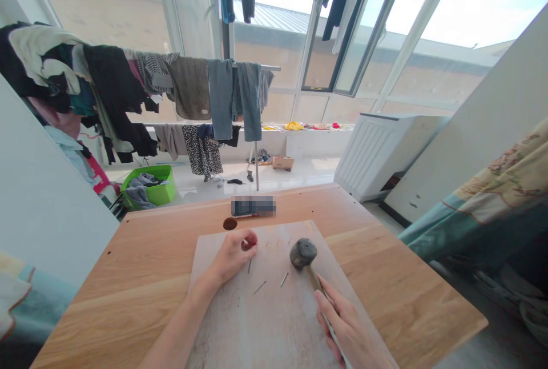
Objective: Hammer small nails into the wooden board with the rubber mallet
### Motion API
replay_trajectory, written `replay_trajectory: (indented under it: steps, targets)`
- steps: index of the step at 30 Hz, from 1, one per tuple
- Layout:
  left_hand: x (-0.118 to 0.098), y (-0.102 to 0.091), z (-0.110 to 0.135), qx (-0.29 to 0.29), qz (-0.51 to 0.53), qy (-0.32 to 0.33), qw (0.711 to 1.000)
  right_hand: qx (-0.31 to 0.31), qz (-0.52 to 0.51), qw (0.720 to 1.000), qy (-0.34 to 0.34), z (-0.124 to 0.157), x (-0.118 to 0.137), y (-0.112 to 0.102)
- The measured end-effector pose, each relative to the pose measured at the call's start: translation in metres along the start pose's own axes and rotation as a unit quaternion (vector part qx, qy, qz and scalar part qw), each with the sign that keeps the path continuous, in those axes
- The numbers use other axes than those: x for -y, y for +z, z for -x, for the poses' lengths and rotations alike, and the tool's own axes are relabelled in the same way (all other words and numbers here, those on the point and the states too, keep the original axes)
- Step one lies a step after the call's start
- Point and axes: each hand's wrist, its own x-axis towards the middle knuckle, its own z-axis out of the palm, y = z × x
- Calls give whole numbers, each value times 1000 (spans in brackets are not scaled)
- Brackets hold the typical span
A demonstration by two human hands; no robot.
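My right hand [342, 320] is closed round the wooden handle of a rubber mallet [303, 253]. The mallet's black head is over the right part of a pale wooden board [257, 329]. At the board's upper left, the thumb and fingertips of my left hand [235, 255] are pinched together; what is between them, if anything, is hidden. A nail [249, 267] shows just below that hand. Two more nails, one darker [260, 287] and one shiny [284, 279], lie on the board between my hands. Several thin nails [278, 243] appear to stand in a row near the far edge.
The board rests on a wooden table [141, 266] with a round hole [230, 224]. A blurred-out dark item [253, 206] lies at the table's far side. Beyond are a laundry rack [269, 67], a green basket [165, 192] and a white cabinet [372, 152]. A curtain [483, 203] hangs right.
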Motion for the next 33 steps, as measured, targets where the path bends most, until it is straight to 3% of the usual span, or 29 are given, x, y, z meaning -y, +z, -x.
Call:
replay_trajectory:
  steps: [6,12,17,20,23,26,29,31,33]
  targets:
    - [6,-2,-1,-24,-43,31,998,50,-23,998,-19,-5,21,7]
    - [7,-1,-2,-27,-11,15,999,107,-41,988,-101,-16,56,39]
    - [6,1,-3,-23,8,25,999,126,-29,986,-109,-22,58,60]
    - [10,3,-3,-13,27,15,999,122,-42,988,-86,-16,55,56]
    - [11,1,-3,-2,28,8,1000,95,-55,991,-73,-5,50,35]
    - [-6,-2,-3,-25,-46,41,998,56,-29,997,-52,5,36,11]
    - [-42,6,3,-17,-180,104,978,18,-7,1000,-9,7,15,-3]
    - [-67,23,13,56,-282,155,945,8,-4,1000,4,5,3,-6]
    - [-84,48,26,105,-394,186,894,7,-3,1000,2,3,-3,-6]
